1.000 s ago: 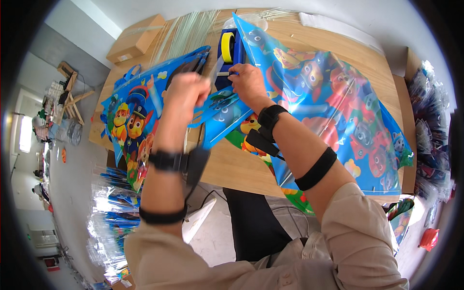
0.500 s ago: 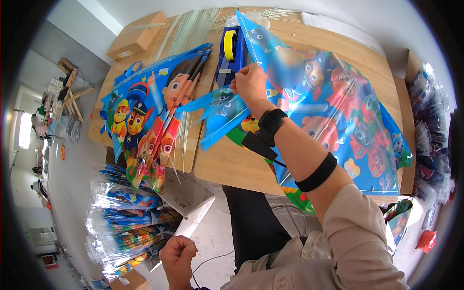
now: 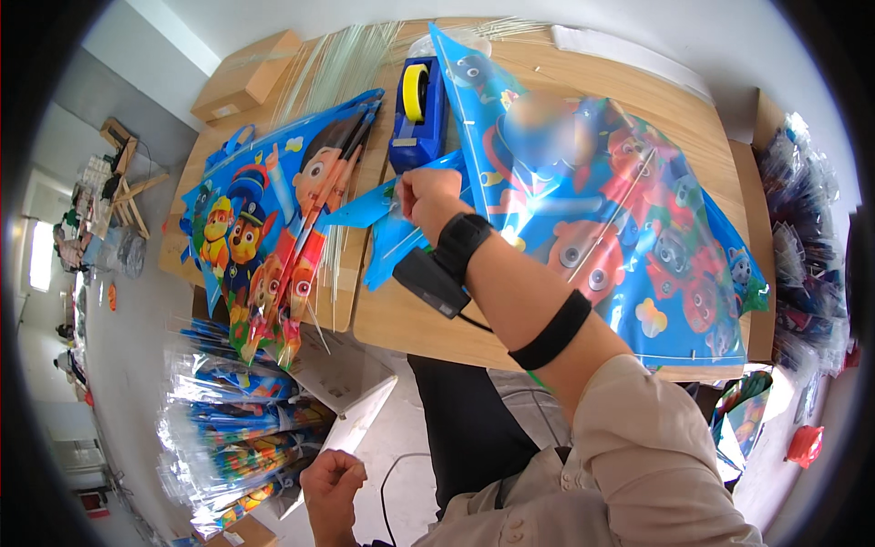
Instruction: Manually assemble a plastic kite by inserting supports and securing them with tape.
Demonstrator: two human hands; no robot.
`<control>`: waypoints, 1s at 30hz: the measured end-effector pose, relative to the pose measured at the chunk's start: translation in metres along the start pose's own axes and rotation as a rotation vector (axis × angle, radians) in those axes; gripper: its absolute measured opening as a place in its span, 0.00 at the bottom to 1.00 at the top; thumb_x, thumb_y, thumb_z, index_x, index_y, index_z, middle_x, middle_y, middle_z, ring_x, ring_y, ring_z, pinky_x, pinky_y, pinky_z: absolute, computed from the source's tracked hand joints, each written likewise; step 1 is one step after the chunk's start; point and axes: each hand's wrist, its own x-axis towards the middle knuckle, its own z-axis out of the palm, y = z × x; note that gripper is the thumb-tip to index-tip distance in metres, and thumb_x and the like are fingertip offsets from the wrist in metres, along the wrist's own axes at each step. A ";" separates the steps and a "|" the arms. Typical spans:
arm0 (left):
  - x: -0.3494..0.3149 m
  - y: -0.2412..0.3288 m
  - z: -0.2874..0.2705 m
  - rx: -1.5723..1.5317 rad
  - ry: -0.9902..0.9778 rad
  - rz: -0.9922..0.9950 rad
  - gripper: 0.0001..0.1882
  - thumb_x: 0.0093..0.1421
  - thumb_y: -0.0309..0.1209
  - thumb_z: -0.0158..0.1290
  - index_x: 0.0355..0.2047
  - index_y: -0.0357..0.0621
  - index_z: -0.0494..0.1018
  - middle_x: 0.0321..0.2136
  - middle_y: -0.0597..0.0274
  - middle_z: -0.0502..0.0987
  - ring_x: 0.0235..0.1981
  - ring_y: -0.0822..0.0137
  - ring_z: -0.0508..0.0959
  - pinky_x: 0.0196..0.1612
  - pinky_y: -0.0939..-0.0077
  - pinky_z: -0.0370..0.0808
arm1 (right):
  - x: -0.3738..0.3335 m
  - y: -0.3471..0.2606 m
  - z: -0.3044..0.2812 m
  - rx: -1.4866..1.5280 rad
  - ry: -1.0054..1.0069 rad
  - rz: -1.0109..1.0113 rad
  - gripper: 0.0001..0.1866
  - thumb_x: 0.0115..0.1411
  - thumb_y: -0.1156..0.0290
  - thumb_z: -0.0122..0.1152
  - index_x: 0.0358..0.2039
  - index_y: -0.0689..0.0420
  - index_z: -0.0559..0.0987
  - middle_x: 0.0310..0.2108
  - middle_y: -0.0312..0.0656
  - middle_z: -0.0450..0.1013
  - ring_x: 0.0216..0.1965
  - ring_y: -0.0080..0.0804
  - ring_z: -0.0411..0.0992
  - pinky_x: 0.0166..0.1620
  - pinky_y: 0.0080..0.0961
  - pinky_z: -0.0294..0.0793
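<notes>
My right hand [image 3: 428, 194] is closed, fingertips turned down, over the blue pointed tail [image 3: 392, 251] of a cartoon-printed kite. Whatever its fingers may hold is hidden. The kite's large blue sheet [image 3: 583, 210] lies spread to the right, with thin white rods across it and a pointed tip at the far end. Just beyond my hand stands a blue tape dispenser [image 3: 430, 137] with a yellow roll [image 3: 415, 91]. Low at the left, beside my body, my left hand [image 3: 333, 488] hangs in a loose fist, touching nothing; no object shows in it.
Folded printed kites [image 3: 264, 214] lie on the table's left part. Behind them are many thin pale rods [image 3: 337, 64] and a cardboard box [image 3: 246, 77]. Bagged kites [image 3: 241, 419] fill the space below left; more plastic-wrapped bundles [image 3: 802, 237] stand at the right.
My right hand has moved from the front of the tape dispenser toward me and left, over the kite's tail, still closed. My left fist stays low. The whole view has shifted slightly.
</notes>
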 end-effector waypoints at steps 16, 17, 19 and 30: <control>0.006 0.016 0.077 0.142 -0.390 0.284 0.04 0.50 0.20 0.56 0.25 0.34 0.71 0.19 0.71 0.68 0.21 0.81 0.64 0.26 0.88 0.60 | -0.143 -0.120 -0.352 0.355 -0.436 -0.584 0.03 0.55 0.76 0.57 0.27 0.56 0.72 0.22 0.31 0.63 0.23 0.17 0.60 0.25 0.17 0.60; 0.005 0.022 0.091 0.241 -0.456 0.366 0.04 0.50 0.20 0.56 0.25 0.35 0.71 0.20 0.71 0.68 0.21 0.81 0.64 0.26 0.87 0.60 | -0.158 -0.116 -0.387 0.425 -0.326 -0.586 0.03 0.56 0.76 0.56 0.28 0.56 0.71 0.23 0.31 0.63 0.24 0.17 0.59 0.25 0.15 0.59; 0.002 0.031 0.120 0.265 -0.536 0.373 0.04 0.51 0.20 0.56 0.24 0.35 0.70 0.20 0.70 0.69 0.21 0.82 0.64 0.25 0.87 0.60 | -0.185 -0.100 -0.450 0.464 -0.181 -0.611 0.03 0.56 0.75 0.56 0.27 0.56 0.71 0.23 0.31 0.63 0.23 0.17 0.59 0.25 0.14 0.58; 0.018 0.040 0.245 0.448 -0.838 0.394 0.04 0.55 0.22 0.53 0.25 0.37 0.70 0.20 0.74 0.66 0.21 0.83 0.62 0.25 0.89 0.59 | -0.219 -0.056 -0.613 0.126 0.402 -0.756 0.04 0.51 0.80 0.60 0.24 0.63 0.73 0.21 0.38 0.70 0.19 0.17 0.63 0.21 0.12 0.59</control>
